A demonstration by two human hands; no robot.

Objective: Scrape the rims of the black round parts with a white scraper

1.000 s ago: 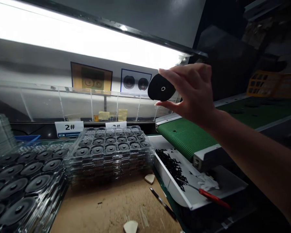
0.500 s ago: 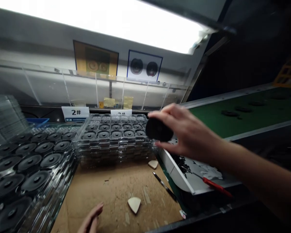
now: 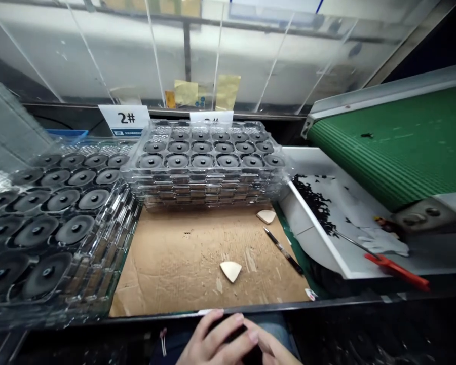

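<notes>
Workstation: factory counter point(image 3: 209, 263) topped with worn brown cardboard, under a clear acrylic shelf point(image 3: 186, 61), seen from above.
Left hand point(image 3: 216, 339): at 6 o'clock below the counter's front edge, fingers loosely curled, not spread, resting against the right hand.
Right hand point(image 3: 271, 347): at 6 o'clock, just beside the left hand and touching it; mostly cut off by the frame edge. Whether either hand pinches anything, cannot tell.
Held item: dark object point(image 3: 254, 356) partly hidden between the two hands at 6 o'clock; too covered to name.
Stacked stock, 12 o'clock: clear plastic trays point(image 3: 205, 187) piled at the counter's back, the top one holding rows of round black speaker parts point(image 3: 177, 161).
Stacked stock, 9 o'clock: second pile of clear trays point(image 3: 106, 238) with larger black speaker parts point(image 3: 75, 229).
Label: white "2#" card point(image 3: 124, 118) behind the trays at 11 o'clock.
Loose on cardboard: pale triangular piece point(image 3: 230, 271) near centre; matching piece point(image 3: 266, 216) at 1 o'clock, just before the trays; slim black pen point(image 3: 283, 253) at 3 o'clock.
Side equipment, 2 o'clock: green conveyor belt point(image 3: 395, 147) ending above a white chute point(image 3: 311, 233).
Chute contents, 3 o'clock: heap of small black pieces point(image 3: 313, 203), white cloth point(image 3: 383, 246), red-handled screwdriver point(image 3: 397, 271).
</notes>
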